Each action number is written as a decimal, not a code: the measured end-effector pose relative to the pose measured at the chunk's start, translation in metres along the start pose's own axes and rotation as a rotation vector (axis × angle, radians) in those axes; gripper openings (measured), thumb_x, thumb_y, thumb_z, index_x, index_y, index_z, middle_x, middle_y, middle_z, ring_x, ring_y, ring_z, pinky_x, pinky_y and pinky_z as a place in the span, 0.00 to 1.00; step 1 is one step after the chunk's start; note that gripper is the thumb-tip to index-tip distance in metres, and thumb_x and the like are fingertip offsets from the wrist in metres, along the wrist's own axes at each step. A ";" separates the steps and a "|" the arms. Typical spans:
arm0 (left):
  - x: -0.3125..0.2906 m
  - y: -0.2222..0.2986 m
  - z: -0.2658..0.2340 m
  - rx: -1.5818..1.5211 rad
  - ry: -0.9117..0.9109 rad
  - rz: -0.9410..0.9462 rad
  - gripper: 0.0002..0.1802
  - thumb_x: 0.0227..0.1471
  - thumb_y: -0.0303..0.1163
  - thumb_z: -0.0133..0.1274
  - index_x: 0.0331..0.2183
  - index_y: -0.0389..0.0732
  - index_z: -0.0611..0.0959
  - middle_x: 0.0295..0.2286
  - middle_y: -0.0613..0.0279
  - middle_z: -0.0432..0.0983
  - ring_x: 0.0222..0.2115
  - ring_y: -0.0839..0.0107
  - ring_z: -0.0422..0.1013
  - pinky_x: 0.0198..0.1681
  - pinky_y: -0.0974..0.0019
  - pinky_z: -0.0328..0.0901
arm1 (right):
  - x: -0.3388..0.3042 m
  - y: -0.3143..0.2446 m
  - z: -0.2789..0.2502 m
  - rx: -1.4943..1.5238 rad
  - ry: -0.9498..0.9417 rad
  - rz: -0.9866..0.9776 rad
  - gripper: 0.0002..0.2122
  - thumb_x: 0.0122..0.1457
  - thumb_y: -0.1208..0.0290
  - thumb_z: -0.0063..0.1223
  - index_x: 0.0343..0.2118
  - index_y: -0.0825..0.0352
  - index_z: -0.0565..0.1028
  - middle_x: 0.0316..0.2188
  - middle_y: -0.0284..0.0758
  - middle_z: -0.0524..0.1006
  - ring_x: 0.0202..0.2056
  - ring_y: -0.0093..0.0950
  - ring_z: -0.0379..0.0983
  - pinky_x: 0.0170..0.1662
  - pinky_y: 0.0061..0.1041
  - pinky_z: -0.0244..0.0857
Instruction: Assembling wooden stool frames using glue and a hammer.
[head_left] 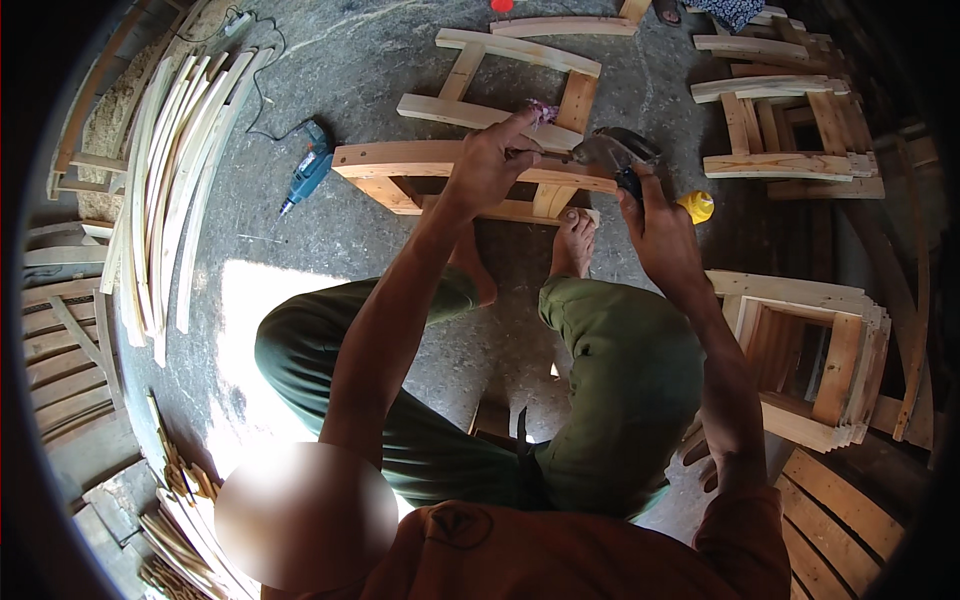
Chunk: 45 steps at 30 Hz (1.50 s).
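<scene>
A wooden frame (400, 157) stands on edge on the floor before me, its upper rail running left to right. Over that rail, my left hand (487, 168) is closed in a pinch, the index finger reaching forward; something thin seems to be between the fingertips, too small to make out. My right hand (655, 215) is wrapped around the black handle of what looks like a hammer (600, 152), its grey metal head above the rail's right end. A crumpled pink-purple bag (543, 112) lies just beyond my left fingertips. My bare foot (574, 243) is against the frame's lower rail.
A second frame (465, 110) lies just beyond. A blue corded drill (307, 172) rests on the floor at left, near long wooden strips (185, 190). At right are a yellow container (697, 207) and stacked frames (800, 290). Another person's foot (668, 12) shows at the far edge.
</scene>
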<state>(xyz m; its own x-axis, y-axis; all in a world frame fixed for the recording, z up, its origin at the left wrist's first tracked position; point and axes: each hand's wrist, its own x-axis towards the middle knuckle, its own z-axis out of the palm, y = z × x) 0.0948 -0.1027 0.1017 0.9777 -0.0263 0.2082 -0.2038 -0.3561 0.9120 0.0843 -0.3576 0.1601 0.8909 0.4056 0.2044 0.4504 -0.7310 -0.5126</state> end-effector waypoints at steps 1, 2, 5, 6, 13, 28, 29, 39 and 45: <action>-0.001 0.000 0.000 -0.008 -0.008 0.012 0.31 0.51 0.21 0.59 0.57 0.36 0.72 0.34 0.50 0.83 0.35 0.66 0.80 0.42 0.67 0.71 | 0.004 -0.012 -0.011 0.001 0.017 -0.044 0.17 0.67 0.59 0.50 0.48 0.68 0.70 0.21 0.50 0.76 0.24 0.51 0.76 0.24 0.44 0.65; -0.001 0.001 -0.001 0.001 0.005 0.012 0.31 0.51 0.21 0.59 0.57 0.36 0.72 0.34 0.50 0.83 0.35 0.66 0.80 0.42 0.67 0.71 | 0.009 -0.026 -0.028 -0.076 -0.014 0.026 0.18 0.67 0.58 0.49 0.50 0.68 0.70 0.22 0.50 0.77 0.24 0.50 0.77 0.23 0.44 0.66; -0.003 0.000 0.000 0.041 -0.024 -0.004 0.33 0.54 0.23 0.59 0.60 0.35 0.68 0.35 0.52 0.83 0.38 0.71 0.78 0.45 0.68 0.71 | 0.016 -0.055 -0.077 0.073 0.202 0.065 0.12 0.68 0.61 0.49 0.44 0.65 0.71 0.15 0.37 0.74 0.16 0.29 0.75 0.19 0.33 0.66; -0.004 -0.001 0.001 0.041 -0.038 -0.032 0.33 0.54 0.23 0.59 0.60 0.35 0.68 0.35 0.52 0.83 0.38 0.71 0.78 0.45 0.68 0.71 | 0.021 -0.057 -0.086 0.153 0.471 -0.144 0.11 0.68 0.61 0.48 0.40 0.66 0.71 0.15 0.30 0.71 0.16 0.18 0.68 0.18 0.25 0.62; 0.003 -0.006 0.003 0.110 -0.022 0.037 0.32 0.54 0.22 0.59 0.59 0.38 0.70 0.36 0.56 0.83 0.39 0.73 0.78 0.43 0.69 0.72 | 0.010 -0.010 -0.017 -0.101 -0.163 0.034 0.20 0.65 0.61 0.51 0.52 0.70 0.65 0.18 0.53 0.75 0.22 0.54 0.75 0.25 0.51 0.68; 0.005 0.001 -0.007 0.137 0.007 0.019 0.29 0.51 0.24 0.59 0.56 0.39 0.74 0.32 0.53 0.83 0.34 0.63 0.80 0.40 0.63 0.72 | 0.001 0.007 -0.002 0.134 -0.007 0.173 0.17 0.66 0.58 0.51 0.43 0.71 0.71 0.19 0.48 0.74 0.23 0.47 0.75 0.26 0.40 0.65; 0.005 0.002 -0.006 0.147 0.012 0.021 0.29 0.51 0.24 0.59 0.56 0.39 0.74 0.32 0.53 0.83 0.34 0.63 0.80 0.40 0.63 0.72 | -0.001 0.009 0.000 0.168 -0.029 0.178 0.16 0.65 0.62 0.52 0.45 0.72 0.71 0.22 0.53 0.76 0.28 0.54 0.76 0.28 0.45 0.67; 0.007 -0.004 -0.004 0.092 0.006 0.025 0.28 0.52 0.24 0.59 0.55 0.38 0.74 0.32 0.52 0.83 0.34 0.63 0.81 0.39 0.64 0.72 | -0.005 0.006 0.006 0.143 -0.080 0.105 0.18 0.66 0.63 0.50 0.52 0.69 0.66 0.21 0.52 0.77 0.27 0.55 0.76 0.29 0.49 0.68; 0.006 -0.002 -0.002 0.119 0.021 0.055 0.28 0.51 0.22 0.59 0.55 0.38 0.75 0.31 0.52 0.83 0.34 0.62 0.81 0.40 0.64 0.73 | -0.017 0.027 0.018 0.109 -0.066 0.115 0.18 0.66 0.63 0.50 0.53 0.68 0.67 0.23 0.51 0.76 0.28 0.54 0.76 0.28 0.44 0.66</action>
<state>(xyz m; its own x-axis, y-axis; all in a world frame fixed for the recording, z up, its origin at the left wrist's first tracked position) 0.1006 -0.0999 0.1015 0.9637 -0.0301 0.2651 -0.2485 -0.4630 0.8508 0.0803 -0.3747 0.1274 0.9288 0.3605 0.0860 0.3336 -0.7121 -0.6178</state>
